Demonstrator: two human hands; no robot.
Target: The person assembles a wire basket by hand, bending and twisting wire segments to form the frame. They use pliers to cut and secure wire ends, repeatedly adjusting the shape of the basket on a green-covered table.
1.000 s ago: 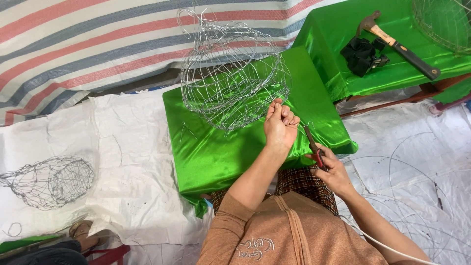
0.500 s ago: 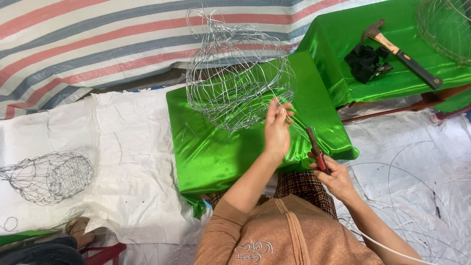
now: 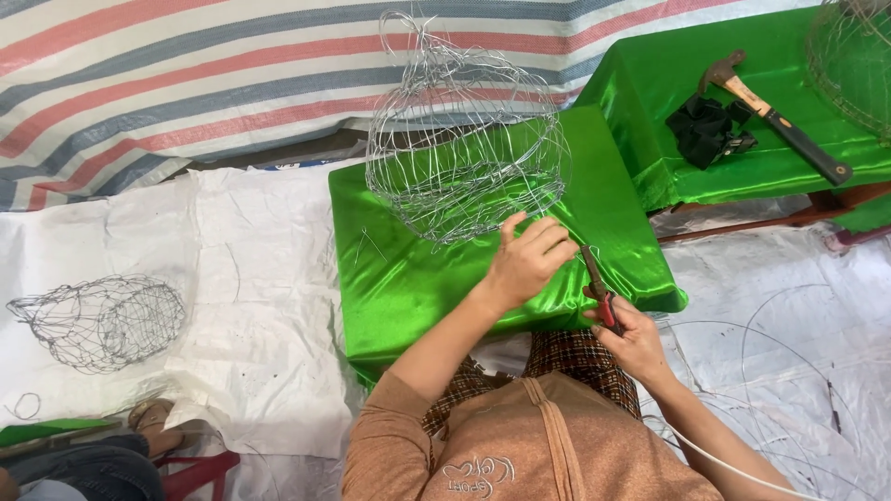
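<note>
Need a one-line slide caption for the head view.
Left hand steadies wire frame on green cloth; right hand holds red-handled pliers.

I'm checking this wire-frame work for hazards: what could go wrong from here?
Loose wire ends stick up from the wire frame, and the left hand works bare at its lower edge, so a scratch or prick seems possible. The right hand holds red-handled pliers with the tip close to the left hand; a slip might nick it. The frame stands on slippery-looking green cloth and may slide or tip.
</note>
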